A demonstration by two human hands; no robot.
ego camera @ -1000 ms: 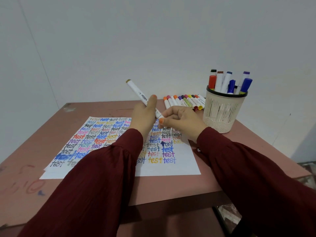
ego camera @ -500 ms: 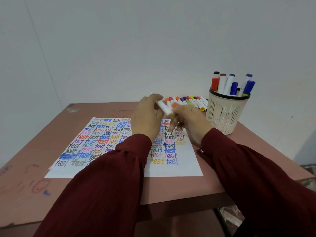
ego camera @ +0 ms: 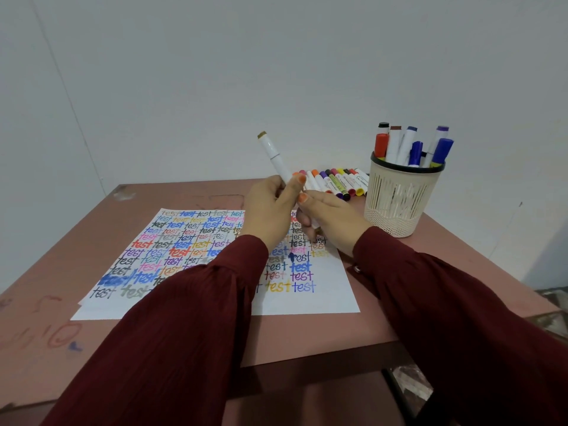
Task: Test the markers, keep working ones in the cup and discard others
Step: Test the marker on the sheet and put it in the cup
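Item: marker [ego camera: 275, 156], white barrel, olive-capped end pointing up and far-left, held over the paper's [ego camera: 332, 298] far right part, clear of the sheet.
Grip: left hand [ego camera: 268, 210] wraps the barrel's middle, thumb pressed along it; right hand [ego camera: 330, 221] curls on the lower end. I cannot tell if that end's cap is on or off.
Change: half a second ago the marker lay low and nearly hidden between the hands; now its upper end stands out above them, much as it did a second ago.
Reading: I take this as working the lower cap; no verdict on this marker yet.
Nearby: cup [ego camera: 399, 196] at right, holding several markers; marker row [ego camera: 336, 181] lying behind the hands, just left of it.
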